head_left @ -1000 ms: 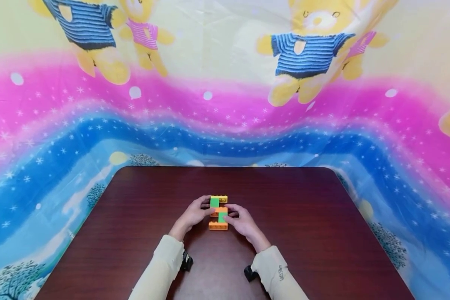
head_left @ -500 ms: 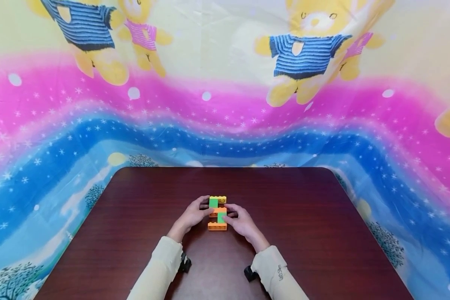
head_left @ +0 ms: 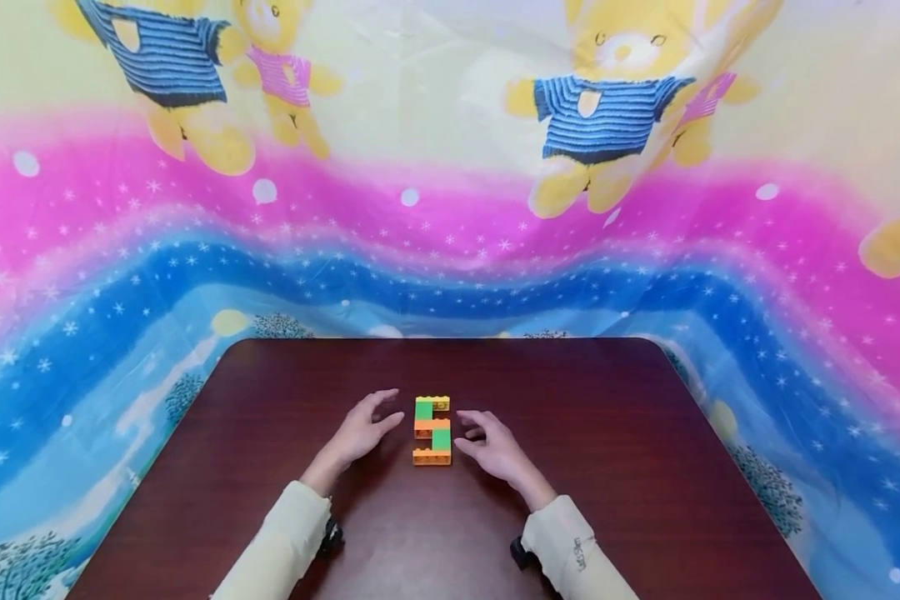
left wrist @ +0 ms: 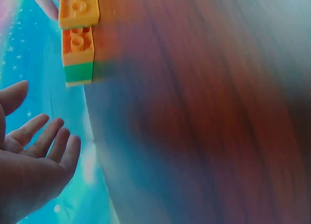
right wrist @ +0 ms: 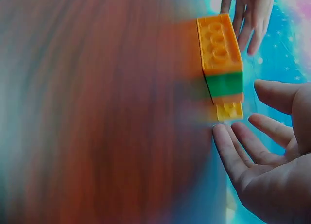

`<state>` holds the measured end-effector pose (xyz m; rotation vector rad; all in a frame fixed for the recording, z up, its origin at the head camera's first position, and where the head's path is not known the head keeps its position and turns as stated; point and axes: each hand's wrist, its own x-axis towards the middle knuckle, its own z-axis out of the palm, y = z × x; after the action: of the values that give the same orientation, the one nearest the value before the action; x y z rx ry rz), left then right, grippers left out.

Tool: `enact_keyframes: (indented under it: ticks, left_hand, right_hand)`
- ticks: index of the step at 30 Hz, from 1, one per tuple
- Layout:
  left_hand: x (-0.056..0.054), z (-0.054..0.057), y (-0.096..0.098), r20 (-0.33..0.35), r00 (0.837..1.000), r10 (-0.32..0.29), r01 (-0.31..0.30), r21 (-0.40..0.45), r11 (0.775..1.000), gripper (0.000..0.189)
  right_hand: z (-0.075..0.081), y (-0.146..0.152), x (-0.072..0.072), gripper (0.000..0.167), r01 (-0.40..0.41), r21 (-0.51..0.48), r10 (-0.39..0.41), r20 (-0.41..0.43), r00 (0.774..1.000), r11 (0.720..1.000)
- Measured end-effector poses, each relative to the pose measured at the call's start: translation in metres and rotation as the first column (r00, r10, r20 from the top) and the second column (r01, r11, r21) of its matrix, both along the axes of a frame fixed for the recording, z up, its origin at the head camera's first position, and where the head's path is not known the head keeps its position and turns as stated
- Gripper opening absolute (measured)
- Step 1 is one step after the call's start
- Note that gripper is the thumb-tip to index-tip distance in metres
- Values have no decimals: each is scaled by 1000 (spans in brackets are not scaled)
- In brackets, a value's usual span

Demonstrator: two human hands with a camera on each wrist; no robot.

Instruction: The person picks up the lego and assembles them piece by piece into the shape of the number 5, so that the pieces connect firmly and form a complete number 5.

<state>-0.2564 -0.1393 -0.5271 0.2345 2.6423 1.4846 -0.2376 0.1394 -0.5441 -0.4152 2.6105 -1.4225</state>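
Observation:
A building-block piece in an S shape, made of a yellow brick [head_left: 441,403], two green bricks [head_left: 441,439] and two orange bricks [head_left: 432,457], lies on the table between the hands. My left hand [head_left: 360,429] is off to its left, apart from it, with fingers loosely spread. To the right, my right hand [head_left: 495,447] is close by but not touching, its fingers relaxed and holding nothing. In the right wrist view the orange brick [right wrist: 219,44] shows its hollow underside, beyond the fingers. The left wrist view shows the orange brick [left wrist: 78,10] past my left fingertips.
The dark red-brown wooden table [head_left: 607,467] extends around the blocks on every side. A patterned cloth [head_left: 450,208] with printed bears hangs behind and beside the table. Black wrist cameras [head_left: 332,537] sit at both cuffs.
Both hands have let go of the S-shaped block piece. My left hand has drawn back to the left, and my right hand slightly to the right. The piece stays on the table.

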Motion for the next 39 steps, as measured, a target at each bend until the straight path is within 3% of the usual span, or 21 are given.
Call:
enact_keyframes:
  ticks: [6, 10, 15, 18, 22, 25, 29, 31, 33, 37, 39]
  left_hand:
    - [5, 17, -34, -90, 996, -28, 15, -141, 990, 59]
    - [6, 32, -55, -188, 980, -62, 15, -241, 970, 58]
    - [4, 51, -79, -328, 941, -88, -45, -376, 926, 57]
    - [3, 63, -91, -395, 913, -103, -94, -448, 889, 59]
    - [3, 81, -102, -475, 872, -118, -157, -500, 852, 61]
    - [4, 93, -107, -545, 828, -133, -206, -517, 831, 65]
    - [5, 102, -112, -618, 771, -154, -265, -531, 805, 74]
    - [6, 104, -114, -646, 744, -169, -298, -548, 781, 78]
    - [6, 105, -116, -675, 712, -192, -339, -571, 748, 79]
    - [5, 104, -119, -719, 650, -247, -406, -603, 687, 71]
    - [4, 103, -120, -735, 624, -265, -428, -605, 672, 70]
  right_hand:
    - [9, 27, -2, 54, 9, 112, 1, -86, 996, 994]
    - [20, 50, -7, 56, 43, 196, -16, -136, 991, 980]
    - [39, 80, -13, 63, 84, 290, -18, -225, 974, 953]
    - [53, 94, -18, 66, 122, 347, -5, -320, 947, 930]
    - [70, 107, -23, 69, 189, 415, 27, -461, 887, 890]
    - [83, 115, -26, 71, 240, 466, 67, -550, 832, 852]
    - [99, 123, -28, 71, 296, 501, 148, -670, 727, 813]
    - [105, 125, -28, 70, 320, 496, 178, -721, 669, 807]
    - [110, 126, -29, 68, 339, 477, 184, -758, 626, 811]
    - [115, 127, -29, 66, 372, 456, 186, -798, 573, 809]
    - [116, 128, -29, 67, 389, 460, 199, -810, 551, 798]
